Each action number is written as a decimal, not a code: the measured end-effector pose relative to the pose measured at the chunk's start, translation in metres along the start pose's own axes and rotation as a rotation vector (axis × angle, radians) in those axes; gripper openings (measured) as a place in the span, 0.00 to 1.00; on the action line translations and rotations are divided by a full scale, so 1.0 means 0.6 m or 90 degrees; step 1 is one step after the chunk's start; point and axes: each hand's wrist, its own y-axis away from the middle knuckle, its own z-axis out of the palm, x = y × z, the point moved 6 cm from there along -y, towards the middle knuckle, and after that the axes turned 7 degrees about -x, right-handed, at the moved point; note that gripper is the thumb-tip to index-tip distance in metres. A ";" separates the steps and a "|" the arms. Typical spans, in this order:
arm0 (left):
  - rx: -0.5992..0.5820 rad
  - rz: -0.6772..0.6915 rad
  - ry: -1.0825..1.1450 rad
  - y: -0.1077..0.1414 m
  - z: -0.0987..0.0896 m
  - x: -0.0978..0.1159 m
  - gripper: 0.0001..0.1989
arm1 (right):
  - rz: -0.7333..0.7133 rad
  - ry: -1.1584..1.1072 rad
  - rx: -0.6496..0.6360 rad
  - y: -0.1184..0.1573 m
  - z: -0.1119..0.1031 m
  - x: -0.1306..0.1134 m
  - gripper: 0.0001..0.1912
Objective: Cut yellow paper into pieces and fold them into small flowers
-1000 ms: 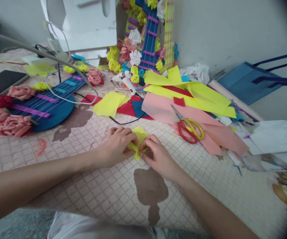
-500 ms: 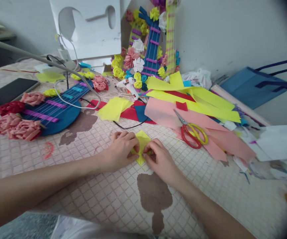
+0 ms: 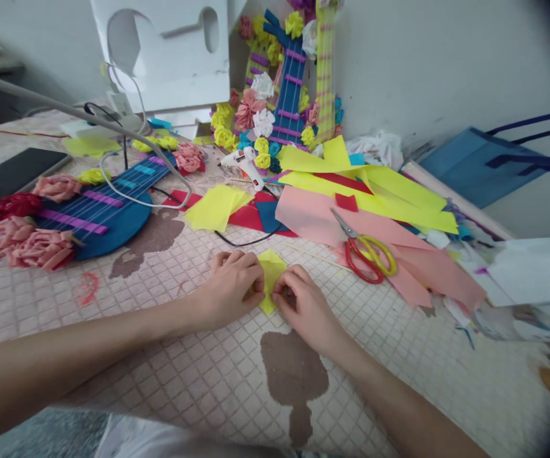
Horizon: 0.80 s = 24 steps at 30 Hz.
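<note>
While my left hand (image 3: 229,289) pinches the left side of the small yellow paper (image 3: 271,267), the fingertips of my right hand (image 3: 308,312) are closed on its right side, a short way across from the left ones. The paper sits low over the worktop (image 3: 198,381), one corner pointing away from me and one towards me; my fingers hide its side edges. Just nearer me, a brown patch (image 3: 294,369) marks the quilted cover.

Beyond my hands, a thin stick (image 3: 322,257) lies by a black cord (image 3: 243,245), and past the cord are loose yellow squares (image 3: 215,207), partly over a red strip (image 3: 236,219). To the right, the scissors (image 3: 352,236) rest on pink paper (image 3: 303,207), with long yellow strips (image 3: 398,194) behind. A white glue gun (image 3: 246,166) lies further back, in front of upright decorated guitar shapes (image 3: 290,95). Off to the left, a blue guitar shape (image 3: 126,232) lies flat with pink paper flowers (image 3: 41,248) at its near end, a dark flat device (image 3: 14,175) behind them.
</note>
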 end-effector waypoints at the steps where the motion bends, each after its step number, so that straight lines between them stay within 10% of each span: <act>1: -0.001 -0.003 0.001 0.000 0.000 0.000 0.02 | 0.002 0.001 -0.001 0.000 0.000 0.000 0.08; 24: 0.016 -0.006 -0.005 0.000 0.006 -0.001 0.02 | 0.010 0.009 -0.001 0.002 0.001 -0.002 0.08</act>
